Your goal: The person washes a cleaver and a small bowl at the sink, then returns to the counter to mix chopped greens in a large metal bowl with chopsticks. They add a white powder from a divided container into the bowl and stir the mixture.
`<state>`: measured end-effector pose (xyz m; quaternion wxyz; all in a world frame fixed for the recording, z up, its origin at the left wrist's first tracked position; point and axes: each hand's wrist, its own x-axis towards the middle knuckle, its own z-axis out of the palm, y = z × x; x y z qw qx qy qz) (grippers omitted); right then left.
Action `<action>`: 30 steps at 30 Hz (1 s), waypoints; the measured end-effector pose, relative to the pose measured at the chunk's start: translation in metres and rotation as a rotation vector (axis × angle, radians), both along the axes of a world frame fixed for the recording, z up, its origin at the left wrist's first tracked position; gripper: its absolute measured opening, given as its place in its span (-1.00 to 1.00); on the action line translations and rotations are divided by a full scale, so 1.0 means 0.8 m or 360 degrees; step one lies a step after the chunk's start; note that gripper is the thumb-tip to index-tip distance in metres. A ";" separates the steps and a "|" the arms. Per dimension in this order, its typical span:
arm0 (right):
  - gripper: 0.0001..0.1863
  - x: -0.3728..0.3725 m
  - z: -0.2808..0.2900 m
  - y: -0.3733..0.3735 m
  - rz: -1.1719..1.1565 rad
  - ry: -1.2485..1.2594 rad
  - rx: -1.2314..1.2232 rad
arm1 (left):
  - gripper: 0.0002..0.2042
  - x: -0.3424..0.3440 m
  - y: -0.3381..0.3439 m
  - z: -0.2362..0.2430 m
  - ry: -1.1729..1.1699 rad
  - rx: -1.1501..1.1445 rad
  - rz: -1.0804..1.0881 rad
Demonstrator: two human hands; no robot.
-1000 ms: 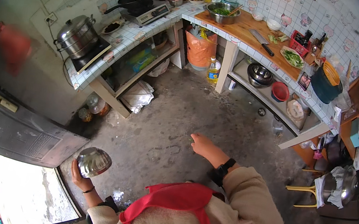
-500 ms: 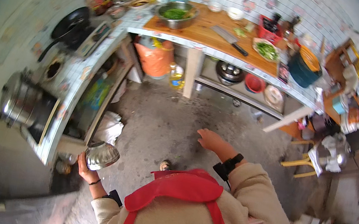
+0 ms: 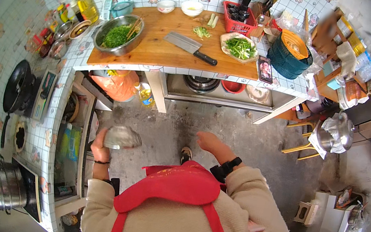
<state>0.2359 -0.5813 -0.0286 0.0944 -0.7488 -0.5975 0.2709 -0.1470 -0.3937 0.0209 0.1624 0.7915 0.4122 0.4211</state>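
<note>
My left hand (image 3: 101, 146) grips a shiny metal bowl (image 3: 122, 138) by its edge, over the floor beside the left counter. The bowl is tilted and slightly blurred. In front of my red apron, my right hand (image 3: 210, 143) hangs in the air with loosely bent fingers and nothing in it. Ahead on the counter, a wooden board (image 3: 161, 22) bears a cleaver (image 3: 190, 48) with a black handle. To its left stands a steel bowl (image 3: 120, 33) of chopped greens with chopsticks in it. A plate of sliced green vegetables (image 3: 240, 48) sits to its right.
The tiled counter continues down my left, with a black pan (image 3: 18, 84) and a steel pot (image 3: 7, 185). Under the front counter are an orange bag (image 3: 120, 86) and an oil bottle (image 3: 145, 95). A red basket (image 3: 236, 26), dark green basket (image 3: 283, 66) and yellow stool (image 3: 301, 146) are rightward.
My view has turned and come nearer the front counter. My left hand still holds the metal bowl, now farther forward. My right hand's fingers look more bent than before.
</note>
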 end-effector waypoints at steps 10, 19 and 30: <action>-0.59 0.075 -0.014 0.092 0.0002 0.0277 0.0001 | -0.68 0.145 0.090 -0.073 0.0303 -0.0496 -0.0164; -0.57 0.052 -0.024 0.139 -0.0494 0.1159 -0.0294 | -0.75 0.283 0.122 -0.087 0.0901 -0.1419 -0.0772; -0.78 0.083 -0.042 0.159 -0.1602 0.1325 -0.0505 | -0.52 0.233 0.193 -0.155 0.0380 -0.2237 -0.0837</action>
